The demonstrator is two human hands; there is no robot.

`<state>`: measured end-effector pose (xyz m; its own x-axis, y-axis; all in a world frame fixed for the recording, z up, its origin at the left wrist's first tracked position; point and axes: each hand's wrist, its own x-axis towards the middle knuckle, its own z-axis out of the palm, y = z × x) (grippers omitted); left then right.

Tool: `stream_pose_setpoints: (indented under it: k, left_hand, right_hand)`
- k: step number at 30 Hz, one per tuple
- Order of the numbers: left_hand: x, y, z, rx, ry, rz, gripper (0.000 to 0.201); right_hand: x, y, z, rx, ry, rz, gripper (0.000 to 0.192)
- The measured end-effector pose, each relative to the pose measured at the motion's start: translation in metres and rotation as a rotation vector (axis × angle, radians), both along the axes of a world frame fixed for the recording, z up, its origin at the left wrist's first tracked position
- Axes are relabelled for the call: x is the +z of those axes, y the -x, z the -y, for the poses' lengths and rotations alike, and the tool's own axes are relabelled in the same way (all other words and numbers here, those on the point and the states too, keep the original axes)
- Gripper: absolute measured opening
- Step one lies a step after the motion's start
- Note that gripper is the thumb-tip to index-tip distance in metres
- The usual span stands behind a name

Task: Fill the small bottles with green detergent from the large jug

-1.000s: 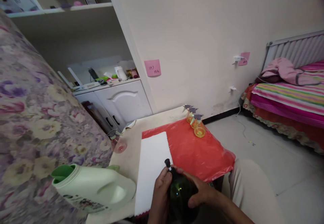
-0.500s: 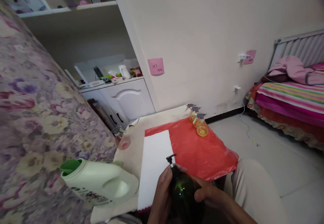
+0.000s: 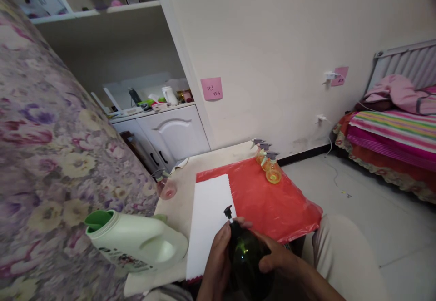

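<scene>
A dark green pump bottle (image 3: 245,264) with a black pump head (image 3: 228,212) is held at the bottom middle of the head view. My left hand (image 3: 215,267) wraps its left side near the neck. My right hand (image 3: 277,261) grips its right side, fingers lying over the shoulder of the bottle. The bottle hangs over the near edge of a low table (image 3: 177,208), above a white sheet (image 3: 209,219) and a red plastic sheet (image 3: 264,201).
A pale green detergent jug (image 3: 136,245) lies on its side at the table's left. Three orange spray bottles (image 3: 268,165) stand at the far corner, a pink one (image 3: 165,188) at the left edge. Floral fabric (image 3: 51,165) fills the left; a bed (image 3: 395,133) is right.
The pump head has turned between frames while both hands keep hold of the bottle. The view has shifted slightly left and down.
</scene>
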<state>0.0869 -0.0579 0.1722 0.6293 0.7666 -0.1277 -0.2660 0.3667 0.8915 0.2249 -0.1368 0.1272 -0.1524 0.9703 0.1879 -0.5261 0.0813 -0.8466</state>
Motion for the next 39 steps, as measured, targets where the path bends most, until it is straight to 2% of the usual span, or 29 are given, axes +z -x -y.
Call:
stream_pose_setpoints:
  k: [3, 6, 9, 11, 14, 17, 19, 21, 25, 31, 34, 39]
  left_hand:
    - [0.003, 0.0, 0.002, -0.037, 0.02, 0.074, 0.034]
    - [0.004, -0.006, 0.004, 0.034, 0.027, 0.11, 0.031]
    - [0.003, -0.011, 0.004, 0.117, 0.007, 0.055, 0.032]
    - [0.002, -0.01, 0.003, 0.137, -0.022, 0.005, 0.035]
    - [0.001, -0.004, 0.002, 0.105, -0.031, -0.011, 0.042]
    - [0.002, 0.0, 0.001, 0.029, 0.0, 0.041, 0.036]
    - [0.002, 0.0, 0.001, 0.019, 0.01, 0.088, 0.031]
    - [0.004, -0.003, 0.003, 0.064, 0.005, 0.103, 0.03]
    - [0.005, -0.005, 0.004, 0.129, -0.021, 0.082, 0.038]
    - [0.0, 0.001, 0.001, 0.029, -0.002, 0.053, 0.042]
    - [-0.003, 0.002, -0.004, 0.034, -0.041, 0.06, 0.04]
    - [-0.003, 0.0, -0.014, 0.139, -0.13, 0.132, 0.035]
  right_hand:
    - [0.0, 0.001, 0.001, 0.02, 0.011, -0.028, 0.089]
    - [-0.005, 0.0, -0.002, -0.012, 0.0, 0.04, 0.092]
    - [-0.01, -0.002, -0.004, -0.107, 0.004, 0.132, 0.09]
    - [-0.01, -0.002, -0.003, -0.114, 0.005, 0.131, 0.089]
    - [-0.004, -0.001, -0.002, -0.044, -0.019, 0.057, 0.086]
    - [0.0, 0.0, -0.002, 0.007, -0.03, 0.016, 0.086]
    - [-0.003, 0.001, -0.002, 0.006, -0.017, 0.022, 0.087]
    - [-0.009, 0.0, -0.003, -0.022, 0.001, 0.055, 0.088]
    - [-0.017, -0.001, -0.003, -0.061, -0.003, 0.1, 0.086]
    - [-0.012, -0.002, -0.003, -0.039, -0.039, 0.085, 0.087]
    - [-0.018, -0.003, -0.003, -0.064, -0.019, 0.129, 0.088]
    - [-0.035, -0.007, -0.003, -0.104, 0.051, 0.227, 0.092]
